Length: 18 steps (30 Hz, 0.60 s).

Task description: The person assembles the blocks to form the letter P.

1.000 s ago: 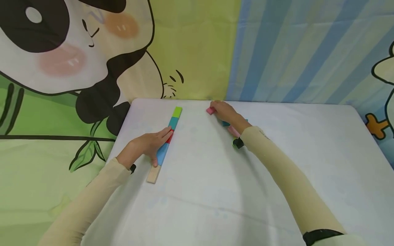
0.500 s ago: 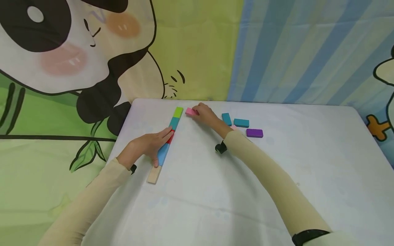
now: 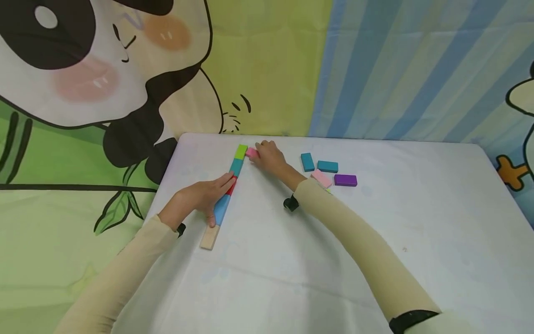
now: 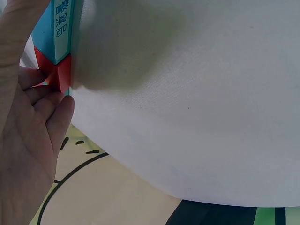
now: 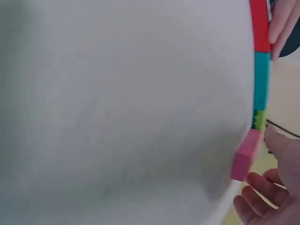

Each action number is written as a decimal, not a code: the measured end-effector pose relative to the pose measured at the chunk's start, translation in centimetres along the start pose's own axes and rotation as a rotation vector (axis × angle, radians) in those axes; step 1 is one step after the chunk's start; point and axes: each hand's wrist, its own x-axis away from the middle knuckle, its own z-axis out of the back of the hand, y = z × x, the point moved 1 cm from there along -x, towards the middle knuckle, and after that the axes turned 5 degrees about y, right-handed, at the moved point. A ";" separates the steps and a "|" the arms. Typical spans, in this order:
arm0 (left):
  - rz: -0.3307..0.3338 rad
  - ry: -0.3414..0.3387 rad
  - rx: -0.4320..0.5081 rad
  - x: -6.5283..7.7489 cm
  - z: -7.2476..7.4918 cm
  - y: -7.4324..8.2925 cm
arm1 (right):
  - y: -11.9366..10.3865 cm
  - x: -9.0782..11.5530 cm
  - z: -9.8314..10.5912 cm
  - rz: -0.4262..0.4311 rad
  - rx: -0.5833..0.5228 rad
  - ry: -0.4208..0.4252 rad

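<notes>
A slanting row of coloured wooden blocks lies on the left of the white table: a plain wood block [image 3: 210, 237], a blue block [image 3: 221, 209], a red block [image 3: 231, 186], a teal block [image 3: 236, 167] and a lime-green block [image 3: 241, 151]. My left hand [image 3: 203, 195] rests along the row, its thumb at the blue block and fingers by the red block [image 4: 60, 75]. My right hand [image 3: 270, 160] pinches a pink block [image 3: 251, 152] right beside the lime-green end. In the right wrist view, the pink block [image 5: 245, 155] lies between thumb and fingertips.
Loose blocks lie right of my right hand: two teal ones, including an upright-lying teal block [image 3: 307, 162], a pale pink block [image 3: 321, 178] and a purple block [image 3: 345, 180]. A green one shows partly behind the right sleeve. A printed cloth [image 3: 267, 69] hangs behind the table's far edge.
My right hand has carried the pink block leftward from near the loose blocks to the far end of the row. The left hand has stayed in place.
</notes>
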 end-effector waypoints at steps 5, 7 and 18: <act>0.020 -0.013 -0.005 0.1 0.1 0.1 | 3.1 2.6 3.5 0.022 0.043 -0.048; 0.023 -0.013 -0.009 0.2 0.2 0.1 | 5.2 3.8 4.7 0.002 0.061 -0.039; 0.015 -0.008 0.000 0.1 0.1 0.3 | 10.7 8.0 5.0 0.024 0.064 -0.108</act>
